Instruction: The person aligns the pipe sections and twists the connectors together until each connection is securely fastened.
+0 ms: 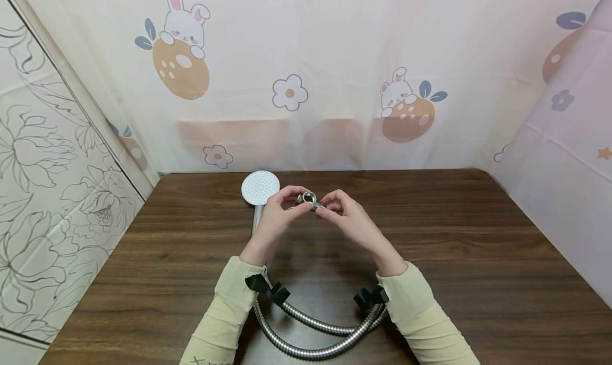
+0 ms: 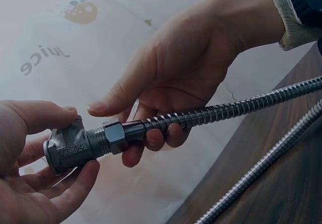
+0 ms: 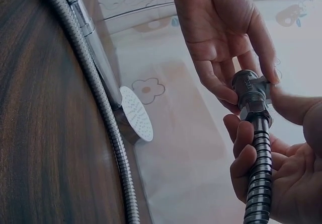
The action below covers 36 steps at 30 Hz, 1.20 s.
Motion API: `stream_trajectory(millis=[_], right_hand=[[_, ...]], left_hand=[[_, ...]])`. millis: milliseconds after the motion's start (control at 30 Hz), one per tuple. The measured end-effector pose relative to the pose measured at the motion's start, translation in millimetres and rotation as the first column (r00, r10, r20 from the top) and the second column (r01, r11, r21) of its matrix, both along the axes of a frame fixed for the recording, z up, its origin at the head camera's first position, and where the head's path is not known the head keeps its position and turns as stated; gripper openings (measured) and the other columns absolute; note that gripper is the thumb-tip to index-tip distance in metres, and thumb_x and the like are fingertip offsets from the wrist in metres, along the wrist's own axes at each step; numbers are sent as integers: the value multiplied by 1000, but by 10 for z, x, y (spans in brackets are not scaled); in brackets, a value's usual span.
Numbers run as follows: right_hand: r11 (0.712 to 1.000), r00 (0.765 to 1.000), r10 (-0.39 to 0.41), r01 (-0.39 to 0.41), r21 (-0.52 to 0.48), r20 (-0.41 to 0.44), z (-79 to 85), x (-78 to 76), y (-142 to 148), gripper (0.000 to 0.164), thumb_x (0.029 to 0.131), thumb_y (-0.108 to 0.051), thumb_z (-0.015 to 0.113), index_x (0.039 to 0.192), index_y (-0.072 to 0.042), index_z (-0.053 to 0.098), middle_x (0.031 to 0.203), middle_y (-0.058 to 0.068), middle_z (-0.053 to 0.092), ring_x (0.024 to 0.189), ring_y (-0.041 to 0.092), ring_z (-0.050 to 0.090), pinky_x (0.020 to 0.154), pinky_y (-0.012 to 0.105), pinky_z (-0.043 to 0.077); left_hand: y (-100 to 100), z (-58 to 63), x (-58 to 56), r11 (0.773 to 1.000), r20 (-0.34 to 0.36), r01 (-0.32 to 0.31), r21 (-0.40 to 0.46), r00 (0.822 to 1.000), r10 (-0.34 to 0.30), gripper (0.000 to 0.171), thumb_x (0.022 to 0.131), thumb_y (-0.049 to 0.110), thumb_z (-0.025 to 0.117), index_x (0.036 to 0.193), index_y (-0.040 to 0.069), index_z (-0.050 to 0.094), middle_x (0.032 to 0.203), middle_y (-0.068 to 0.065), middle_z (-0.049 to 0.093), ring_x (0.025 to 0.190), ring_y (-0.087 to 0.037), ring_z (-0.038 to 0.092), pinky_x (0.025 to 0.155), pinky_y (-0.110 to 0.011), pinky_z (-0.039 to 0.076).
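Note:
Up in front of me, my left hand [image 1: 277, 216] pinches a small metal valve fitting [image 2: 70, 146] with a side stub between thumb and fingers. My right hand [image 1: 356, 224] curls its fingers round the end of a ribbed metal shower hose [image 2: 201, 117], just behind its hex nut [image 2: 115, 137]. Its thumb reaches toward the fitting's side. The nut sits in line with the fitting, and some bare thread [image 2: 98, 141] shows between them. From the head view, the fitting's round open end [image 1: 309, 197] faces up, and the hands cover much of the hose end.
A white-faced shower head [image 1: 260, 187] lies on the brown wooden table [image 1: 454, 221], left of my hands, its handle [image 3: 98, 55] toward me. Loops of the hose [image 1: 315, 353] lie between my forearms. A patterned curtain [image 1: 334, 46] hangs behind the table.

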State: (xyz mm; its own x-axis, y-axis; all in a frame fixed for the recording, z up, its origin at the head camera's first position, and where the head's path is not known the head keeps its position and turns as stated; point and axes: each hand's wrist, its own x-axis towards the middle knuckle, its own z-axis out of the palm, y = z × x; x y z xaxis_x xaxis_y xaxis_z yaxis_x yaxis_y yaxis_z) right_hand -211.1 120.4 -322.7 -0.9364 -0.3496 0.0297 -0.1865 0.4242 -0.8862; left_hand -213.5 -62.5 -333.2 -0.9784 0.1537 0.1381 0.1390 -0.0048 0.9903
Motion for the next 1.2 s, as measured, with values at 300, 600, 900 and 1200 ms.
stream_trajectory(millis=[300, 600, 900, 1200], right_hand=[[999, 999, -23, 25, 42, -34, 5, -2, -7, 35, 81, -20, 69, 107, -8, 49, 84, 3, 67, 74, 18, 53, 65, 31, 40], [998, 1000, -26, 26, 60, 0, 3, -11, 3, 28, 84, -23, 65, 104, -9, 50, 85, 4, 67, 76, 20, 55, 66, 31, 40], [999, 999, -34, 34, 38, -8, -8, -20, 2, 25, 83, -24, 66, 101, -10, 54, 92, 8, 61, 82, 26, 60, 67, 30, 44], [999, 999, -37, 37, 12, -4, 5, -8, -6, 29, 84, -23, 65, 107, -10, 53, 99, 8, 60, 86, 22, 62, 71, 31, 47]], left_hand=[[2, -8, -3, 1000, -4, -1, -8, 1000, 1, 27, 80, 13, 68, 106, 8, 62, 100, -6, 59, 85, -22, 56, 71, -27, 45], [9, -5, 1, 1000, -5, 3, -2, 1000, -3, 27, 80, 12, 68, 107, 7, 61, 99, -6, 59, 85, -23, 55, 72, -28, 45], [-1, -7, -3, 1000, -9, 8, -12, 1000, -8, 27, 81, 12, 67, 107, 8, 62, 102, -9, 59, 87, -22, 55, 73, -28, 45], [-4, -6, 2, 1000, -15, 9, 0, 1000, -9, 27, 81, 12, 68, 106, 8, 62, 101, -10, 59, 92, -31, 54, 73, -28, 45]])
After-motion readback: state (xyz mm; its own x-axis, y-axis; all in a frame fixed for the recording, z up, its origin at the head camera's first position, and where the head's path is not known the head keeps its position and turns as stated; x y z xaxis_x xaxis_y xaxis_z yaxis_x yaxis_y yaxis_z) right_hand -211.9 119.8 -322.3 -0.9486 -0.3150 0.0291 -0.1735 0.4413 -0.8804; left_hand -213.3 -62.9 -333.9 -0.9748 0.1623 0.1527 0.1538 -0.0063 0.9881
